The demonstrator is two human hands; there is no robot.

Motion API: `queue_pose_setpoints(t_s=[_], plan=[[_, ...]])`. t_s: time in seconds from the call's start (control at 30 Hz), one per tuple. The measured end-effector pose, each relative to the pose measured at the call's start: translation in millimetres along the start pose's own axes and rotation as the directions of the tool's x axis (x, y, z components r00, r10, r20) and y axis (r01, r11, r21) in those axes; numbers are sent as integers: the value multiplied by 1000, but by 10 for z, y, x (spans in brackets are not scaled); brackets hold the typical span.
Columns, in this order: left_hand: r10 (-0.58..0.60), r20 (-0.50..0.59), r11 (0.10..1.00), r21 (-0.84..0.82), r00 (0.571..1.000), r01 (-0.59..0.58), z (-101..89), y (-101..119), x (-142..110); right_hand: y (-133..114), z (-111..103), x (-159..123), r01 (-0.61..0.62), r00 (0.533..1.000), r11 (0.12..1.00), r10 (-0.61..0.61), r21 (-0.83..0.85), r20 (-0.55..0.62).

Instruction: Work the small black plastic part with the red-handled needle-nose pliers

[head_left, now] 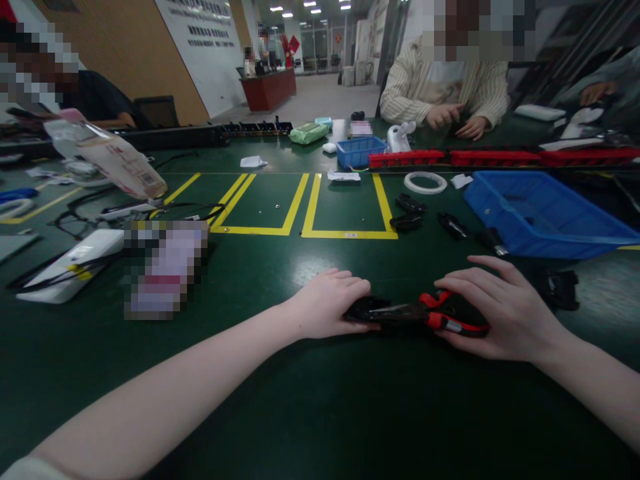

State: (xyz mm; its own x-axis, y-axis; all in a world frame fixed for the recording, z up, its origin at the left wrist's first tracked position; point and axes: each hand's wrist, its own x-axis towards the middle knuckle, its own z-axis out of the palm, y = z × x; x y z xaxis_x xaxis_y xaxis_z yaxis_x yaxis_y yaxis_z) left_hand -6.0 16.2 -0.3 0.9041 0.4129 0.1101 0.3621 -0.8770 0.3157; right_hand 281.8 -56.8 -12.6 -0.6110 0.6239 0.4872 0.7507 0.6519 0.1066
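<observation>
My left hand (333, 303) is closed around a black plastic part (364, 310) low over the green table. My right hand (505, 310) grips a pair of pliers (457, 323) by its red and black handles, which stand somewhat apart. The jaws point left and meet the black part; whether they bite on it I cannot make out. Beyond my hands lie more black parts (410, 220), and another black piece (560, 288) rests right of my right hand.
A blue bin (545, 223) stands at the right, near a roll of white tape (425, 182). Yellow tape outlines (350, 235) mark the table ahead. On the left lie a white box with cables (75, 267) and a blurred-out phone-like object (167, 270). A person (445, 93) sits opposite.
</observation>
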Motion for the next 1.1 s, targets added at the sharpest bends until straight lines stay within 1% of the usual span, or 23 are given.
queue_pose_setpoints(t_s=[0.2,0.33,0.47,0.63,0.93,1.1], plan=[[-13,2,1000,-19,1000,13,-8,5,-6,-5,4,-13,13,997,1000,-14,-16,-80],[-24,8,999,-47,1000,24,-5,2,-7,-32,-15,3,-11,993,1000,12,12,-120],[-33,12,999,-33,999,33,-4,3,-7,-36,-22,2,-22,990,998,29,55,-137],[-32,1,999,-18,999,32,-11,16,-9,-1,-13,-13,15,990,998,-7,53,-144],[-23,-17,998,-59,1000,22,9,-7,-8,-1,2,-13,-11,992,996,22,93,-122],[-31,-5,998,-62,1000,30,-14,10,-3,9,20,-18,39,994,996,-31,77,-105]])
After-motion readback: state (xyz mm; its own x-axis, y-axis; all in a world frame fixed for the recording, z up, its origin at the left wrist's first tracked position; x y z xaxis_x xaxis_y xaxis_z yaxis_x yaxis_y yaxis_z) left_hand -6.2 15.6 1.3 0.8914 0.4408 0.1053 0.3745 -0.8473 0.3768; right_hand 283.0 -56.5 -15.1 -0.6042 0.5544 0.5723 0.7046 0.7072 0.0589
